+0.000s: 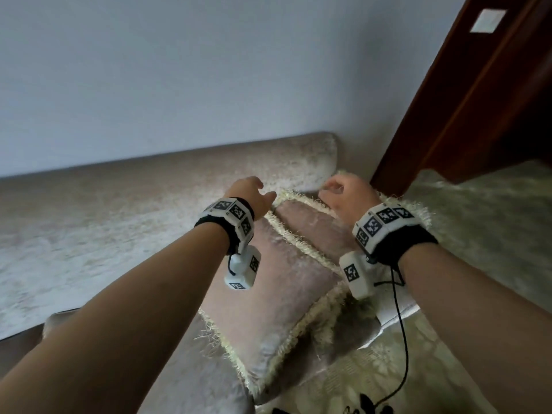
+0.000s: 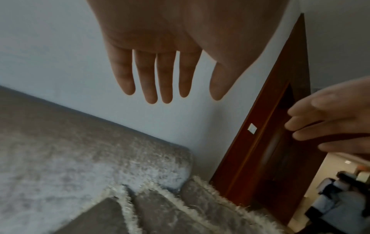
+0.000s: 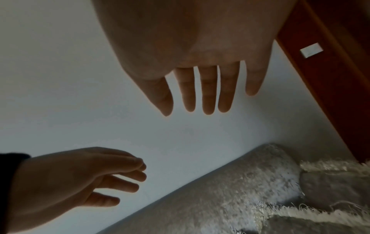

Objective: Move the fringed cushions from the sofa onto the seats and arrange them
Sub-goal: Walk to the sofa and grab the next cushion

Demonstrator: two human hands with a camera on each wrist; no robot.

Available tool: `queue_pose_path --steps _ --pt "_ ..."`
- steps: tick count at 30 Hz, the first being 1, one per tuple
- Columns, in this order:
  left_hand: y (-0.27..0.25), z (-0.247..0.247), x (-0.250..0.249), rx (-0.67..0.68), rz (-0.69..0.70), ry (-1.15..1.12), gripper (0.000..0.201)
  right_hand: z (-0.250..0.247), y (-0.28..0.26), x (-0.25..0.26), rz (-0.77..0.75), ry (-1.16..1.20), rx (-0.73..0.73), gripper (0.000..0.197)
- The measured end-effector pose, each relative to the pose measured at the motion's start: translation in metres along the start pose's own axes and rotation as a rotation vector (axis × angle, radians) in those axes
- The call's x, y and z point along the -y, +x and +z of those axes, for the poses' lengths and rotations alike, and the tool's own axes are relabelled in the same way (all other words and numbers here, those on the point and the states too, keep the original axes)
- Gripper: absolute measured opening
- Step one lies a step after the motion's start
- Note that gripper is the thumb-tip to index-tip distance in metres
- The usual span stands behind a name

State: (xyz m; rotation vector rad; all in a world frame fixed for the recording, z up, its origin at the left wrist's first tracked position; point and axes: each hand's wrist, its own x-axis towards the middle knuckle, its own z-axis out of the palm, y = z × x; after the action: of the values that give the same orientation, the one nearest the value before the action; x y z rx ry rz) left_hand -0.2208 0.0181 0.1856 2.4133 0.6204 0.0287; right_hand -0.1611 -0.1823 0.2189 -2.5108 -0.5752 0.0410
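Both hands hang in the air above the cushions, holding nothing. The left hand [image 1: 254, 195] has its fingers stretched out straight and slightly spread, as its wrist view shows plainly. The right hand [image 1: 346, 195] is likewise empty, fingers extended in its own wrist view, though from the head view they look loosely curled; either way nothing is gripped. The two hands sit near one another, apart from the fabric below, which reads as a reach toward the far ends of the cushions, or else a release just above them; I cannot tell which.

Beneath them lie two pinkish-beige velvet cushions edged with a cream fringe. The nearer fringed cushion [image 1: 268, 297] lies flat, running away from the viewer. The second fringed cushion [image 1: 310, 225] lies just beside it on the right, their fringed borders touching along one long edge. Both lie on the beige velvet sofa seat [image 1: 89, 234], their far ends close to the rounded beige bolster-like backrest [image 1: 268, 156] that runs along the pale blue wall [image 1: 209, 70]. Lying side by side and lined up, they look roughly arranged, though perhaps awaiting a final straightening.

To the right stands a dark reddish-brown wooden door frame [image 1: 466, 94].
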Motion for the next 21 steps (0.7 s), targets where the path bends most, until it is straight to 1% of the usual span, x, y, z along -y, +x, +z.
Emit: queue_pose_path --steps 3,7,10,14,18,21 --pt "0.019 0.011 -0.027 -0.001 0.008 -0.019 0.052 -0.011 0.027 -0.018 0.006 0.003 0.009 0.035" --pt "0.048 0.017 -0.031 -0.044 -0.051 -0.04 0.052 -0.001 0.066 -0.033 -0.036 0.022 0.068 0.036" --pt "0.061 0.021 -0.022 -0.09 -0.14 -0.045 0.052 0.01 0.094 -0.042 -0.103 0.042 0.144 0.037" --pt "0.067 0.018 -0.009 -0.182 -0.322 -0.068 0.052 0.025 0.14 -0.045 -0.19 0.075 0.25 0.036" --pt "0.054 0.023 0.013 -0.247 -0.493 -0.068 0.053 0.056 0.168 -0.038 -0.262 0.084 0.381 0.039" --pt "0.033 0.036 0.038 -0.262 -0.605 -0.09 0.053 0.089 0.169 -0.03 -0.313 0.074 0.479 0.042"
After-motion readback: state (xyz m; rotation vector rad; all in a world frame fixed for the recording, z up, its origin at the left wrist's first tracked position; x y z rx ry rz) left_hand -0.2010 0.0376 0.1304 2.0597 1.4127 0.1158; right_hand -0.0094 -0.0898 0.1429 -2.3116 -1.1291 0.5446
